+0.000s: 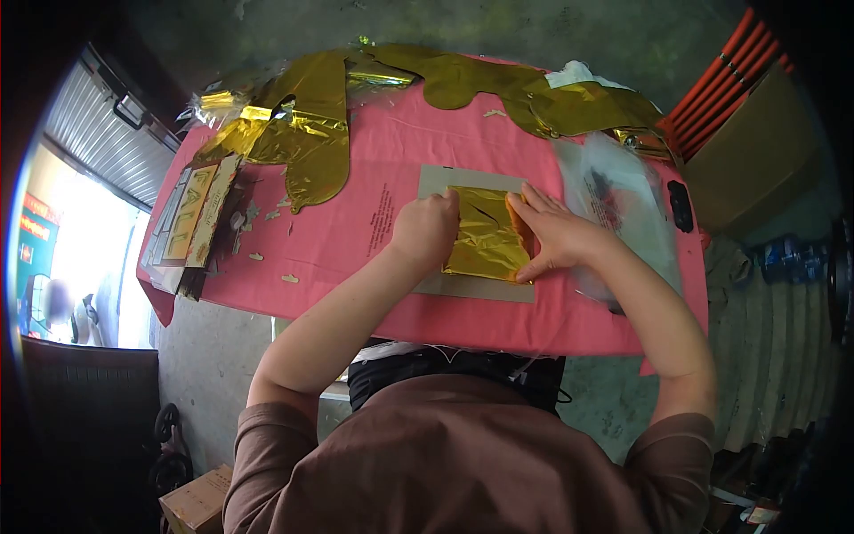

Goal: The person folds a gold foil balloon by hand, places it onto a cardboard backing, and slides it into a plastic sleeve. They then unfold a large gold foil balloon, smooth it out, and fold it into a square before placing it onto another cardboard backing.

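A folded gold foil sheet [485,233] lies on a grey board [489,290] on the pink-covered table [356,133]. At the foil's left edge, my left hand [427,230] has its fingers curled closed; what they pinch, if anything, is hidden. My right hand [562,233] rests at the foil's right edge, with thumb and fingers spread apart along it. The foil's surface is creased, and its right edge stands slightly raised beside my right hand.
Flat gold foil shapes [320,98] lie along the table's far edge. Printed cards [189,218] are stacked at left, near small pale scraps [289,279]. A clear plastic bag [614,196] and a black object [680,206] lie at right. A cardboard box [756,133] stands beyond.
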`<state>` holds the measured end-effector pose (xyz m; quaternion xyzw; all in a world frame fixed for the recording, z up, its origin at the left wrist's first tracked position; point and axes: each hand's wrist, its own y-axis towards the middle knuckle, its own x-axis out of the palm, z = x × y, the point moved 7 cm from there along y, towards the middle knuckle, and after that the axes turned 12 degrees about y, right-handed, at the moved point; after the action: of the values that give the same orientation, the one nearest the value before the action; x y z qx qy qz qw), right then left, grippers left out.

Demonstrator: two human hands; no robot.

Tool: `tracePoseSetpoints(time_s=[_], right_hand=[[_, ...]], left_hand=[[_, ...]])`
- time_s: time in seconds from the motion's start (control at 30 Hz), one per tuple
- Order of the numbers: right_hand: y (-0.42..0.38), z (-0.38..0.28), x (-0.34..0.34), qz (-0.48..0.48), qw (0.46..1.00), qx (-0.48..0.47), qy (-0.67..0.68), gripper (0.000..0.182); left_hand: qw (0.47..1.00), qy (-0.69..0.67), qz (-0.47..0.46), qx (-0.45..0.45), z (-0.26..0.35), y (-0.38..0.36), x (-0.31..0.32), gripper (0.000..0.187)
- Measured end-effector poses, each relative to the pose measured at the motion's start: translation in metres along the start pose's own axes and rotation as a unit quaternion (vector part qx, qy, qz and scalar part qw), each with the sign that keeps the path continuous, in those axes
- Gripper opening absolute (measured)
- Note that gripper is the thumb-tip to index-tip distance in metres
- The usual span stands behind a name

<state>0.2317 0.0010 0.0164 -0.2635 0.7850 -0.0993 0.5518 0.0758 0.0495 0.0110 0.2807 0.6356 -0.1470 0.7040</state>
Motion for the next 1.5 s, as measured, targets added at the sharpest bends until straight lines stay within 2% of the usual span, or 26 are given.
tracePoseSetpoints(time_s=[0.17, 0.33, 0.47, 0.53, 0.57, 0.63, 0.67, 0.73, 0.77, 0.83, 0.93, 1.17, 1.27, 1.5], right_hand=[[-0.001, 0.006, 0.009, 0.028, 0.998, -0.028, 0.044, 0.125], [0.002, -0.001, 0.009, 0.034, 0.995, -0.058, 0.067, 0.123], [0.005, -0.002, 0.010, 0.034, 0.996, -0.055, 0.067, 0.124], [0.005, -0.001, 0.010, 0.033, 0.996, -0.051, 0.067, 0.124], [0.006, -0.001, 0.011, 0.030, 0.997, -0.051, 0.059, 0.125], [0.007, 0.000, 0.009, 0.030, 0.997, -0.050, 0.052, 0.127], [0.007, 0.000, 0.010, 0.023, 0.998, -0.049, 0.044, 0.128], [0.007, -0.001, 0.008, 0.017, 0.998, -0.046, 0.036, 0.129], [0.007, -0.002, 0.006, 0.009, 0.999, -0.042, 0.027, 0.129], [0.005, -0.003, 0.004, 0.001, 0.999, -0.035, 0.019, 0.129], [0.003, -0.002, 0.002, 0.000, 1.000, -0.030, 0.002, 0.128], [-0.008, 0.000, 0.001, -0.004, 1.000, -0.029, 0.002, 0.124], [-0.007, 0.006, 0.006, 0.016, 0.998, -0.051, 0.015, 0.123], [-0.007, -0.003, 0.010, 0.038, 0.995, -0.086, 0.023, 0.123]], left_hand=[[0.999, -0.001, -0.032, -0.008, 0.003, -0.002, -0.011, 0.019], [0.999, 0.007, -0.036, 0.034, 0.017, -0.004, -0.019, 0.031], [0.998, -0.012, -0.020, 0.056, 0.016, -0.003, -0.008, 0.026], [0.996, -0.045, -0.076, 0.023, 0.011, -0.002, -0.006, 0.032], [0.996, -0.044, -0.076, 0.024, 0.008, -0.004, -0.010, 0.032], [0.990, -0.136, -0.020, 0.044, -0.001, -0.010, -0.026, 0.043], [0.989, -0.136, -0.021, 0.046, -0.005, -0.015, -0.026, 0.043], [0.988, -0.036, 0.078, 0.127, -0.001, -0.027, -0.034, 0.057], [0.988, -0.036, 0.078, 0.129, -0.002, -0.030, -0.028, 0.057], [0.992, -0.059, -0.001, 0.115, -0.003, -0.033, -0.009, 0.065], [0.992, -0.042, -0.024, 0.118, -0.003, -0.033, -0.006, 0.068], [0.991, -0.037, -0.037, 0.121, -0.003, -0.033, -0.005, 0.070], [0.990, -0.075, -0.009, 0.115, -0.004, -0.033, -0.007, 0.076], [0.992, -0.080, -0.045, 0.090, 0.004, -0.033, -0.001, 0.079]])
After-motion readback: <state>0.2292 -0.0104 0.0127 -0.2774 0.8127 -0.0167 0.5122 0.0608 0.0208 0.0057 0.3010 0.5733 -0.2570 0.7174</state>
